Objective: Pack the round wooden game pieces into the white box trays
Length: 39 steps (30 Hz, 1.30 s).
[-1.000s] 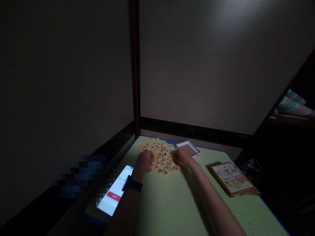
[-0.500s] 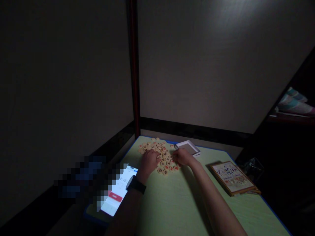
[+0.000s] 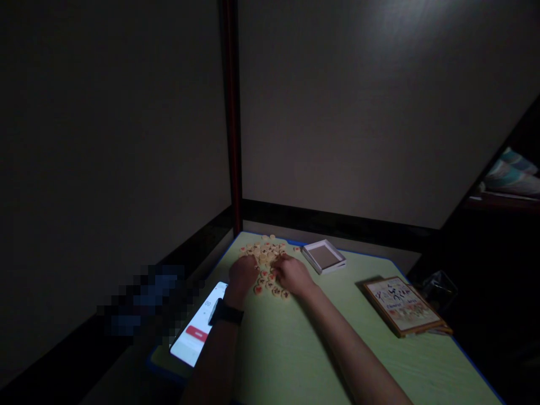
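A heap of several round pale game pieces (image 3: pixel 265 251) with red and dark marks lies at the far left of the green table (image 3: pixel 295 349). My left hand (image 3: pixel 242 275) rests on the heap's near left side, fingers curled down over the pieces; a dark watch is on that wrist. My right hand (image 3: pixel 292 274) lies palm down on the heap's near right side, close to the left hand. In the dim light I cannot make out whether either hand grips a piece.
A small white open box (image 3: pixel 324 256) sits just right of the heap. A framed picture board (image 3: pixel 400 305) lies at the right. A lit phone (image 3: pixel 197 331) lies at the table's left edge. Walls and a dark post (image 3: pixel 232 112) stand behind.
My right hand has slid left from beside the white box onto the heap, pushing the pieces closer together. My left hand has stayed on the heap's left side.
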Each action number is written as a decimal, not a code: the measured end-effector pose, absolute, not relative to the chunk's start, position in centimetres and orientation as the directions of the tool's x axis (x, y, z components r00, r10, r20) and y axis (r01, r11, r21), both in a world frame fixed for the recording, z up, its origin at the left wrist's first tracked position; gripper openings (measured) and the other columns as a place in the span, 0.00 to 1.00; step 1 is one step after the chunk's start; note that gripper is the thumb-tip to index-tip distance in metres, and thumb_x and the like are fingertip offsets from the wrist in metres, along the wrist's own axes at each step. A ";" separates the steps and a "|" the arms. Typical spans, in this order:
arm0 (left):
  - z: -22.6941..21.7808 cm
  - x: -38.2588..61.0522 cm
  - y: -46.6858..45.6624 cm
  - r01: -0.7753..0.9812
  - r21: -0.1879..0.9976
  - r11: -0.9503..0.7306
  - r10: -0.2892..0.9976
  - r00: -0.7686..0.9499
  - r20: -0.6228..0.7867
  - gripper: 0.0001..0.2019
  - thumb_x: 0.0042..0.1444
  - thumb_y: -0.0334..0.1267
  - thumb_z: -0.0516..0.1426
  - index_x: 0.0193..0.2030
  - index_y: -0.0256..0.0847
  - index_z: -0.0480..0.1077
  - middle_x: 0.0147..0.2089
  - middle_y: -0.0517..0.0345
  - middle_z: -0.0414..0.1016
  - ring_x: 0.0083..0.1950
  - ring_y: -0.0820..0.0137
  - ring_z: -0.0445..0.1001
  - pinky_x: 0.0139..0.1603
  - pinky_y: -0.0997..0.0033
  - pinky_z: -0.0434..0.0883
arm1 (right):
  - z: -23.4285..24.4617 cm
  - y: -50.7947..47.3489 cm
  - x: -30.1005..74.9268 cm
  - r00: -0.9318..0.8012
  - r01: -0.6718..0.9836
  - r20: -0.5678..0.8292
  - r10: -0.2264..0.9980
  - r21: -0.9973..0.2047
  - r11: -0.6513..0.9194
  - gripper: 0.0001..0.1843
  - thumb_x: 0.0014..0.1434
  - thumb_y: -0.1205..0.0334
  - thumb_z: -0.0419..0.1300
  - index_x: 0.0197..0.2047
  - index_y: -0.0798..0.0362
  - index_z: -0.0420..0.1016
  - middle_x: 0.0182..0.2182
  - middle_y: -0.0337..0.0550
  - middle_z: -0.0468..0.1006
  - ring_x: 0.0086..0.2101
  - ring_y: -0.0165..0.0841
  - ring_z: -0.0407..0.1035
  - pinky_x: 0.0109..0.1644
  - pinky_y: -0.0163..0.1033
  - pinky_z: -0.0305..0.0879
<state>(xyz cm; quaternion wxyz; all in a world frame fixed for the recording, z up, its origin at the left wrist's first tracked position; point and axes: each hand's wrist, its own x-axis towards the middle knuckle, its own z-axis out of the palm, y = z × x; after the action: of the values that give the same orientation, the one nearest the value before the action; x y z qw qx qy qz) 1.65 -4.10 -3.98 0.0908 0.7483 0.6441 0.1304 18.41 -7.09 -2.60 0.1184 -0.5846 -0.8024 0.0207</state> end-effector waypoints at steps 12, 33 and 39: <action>-3.6 1.5 -3.9 0.904 0.381 -0.195 0.980 0.198 0.031 0.13 0.61 0.28 0.49 0.39 0.36 0.76 0.42 0.47 0.80 0.46 0.65 0.76 0.47 0.71 0.68 | -3.0 -6.8 17.8 -0.360 0.929 0.167 0.918 -0.029 0.369 0.14 0.64 0.67 0.54 0.43 0.51 0.81 0.42 0.51 0.80 0.48 0.39 0.71 0.49 0.36 0.64; -3.5 2.5 -4.3 0.914 0.343 -0.216 0.976 0.213 0.046 0.15 0.64 0.28 0.48 0.43 0.38 0.76 0.46 0.45 0.80 0.50 0.64 0.76 0.48 0.70 0.68 | -3.4 -6.4 16.5 -0.407 0.913 0.159 0.900 0.027 0.408 0.17 0.63 0.73 0.52 0.51 0.56 0.77 0.46 0.57 0.80 0.50 0.43 0.71 0.54 0.40 0.63; -3.7 2.6 -4.2 0.921 0.336 -0.195 0.980 0.192 0.042 0.14 0.63 0.29 0.49 0.43 0.38 0.77 0.46 0.46 0.80 0.49 0.64 0.76 0.47 0.71 0.68 | -3.4 -6.2 16.5 -0.385 0.913 0.154 0.910 -0.083 0.400 0.20 0.62 0.74 0.52 0.53 0.54 0.76 0.46 0.53 0.81 0.50 0.40 0.71 0.53 0.37 0.60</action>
<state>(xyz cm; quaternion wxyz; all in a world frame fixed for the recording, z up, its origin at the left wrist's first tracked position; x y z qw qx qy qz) 2.57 -4.20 -3.68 0.1187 0.7629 0.6233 0.1244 16.54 -6.16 -3.37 0.0875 -0.5474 -0.8322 -0.0078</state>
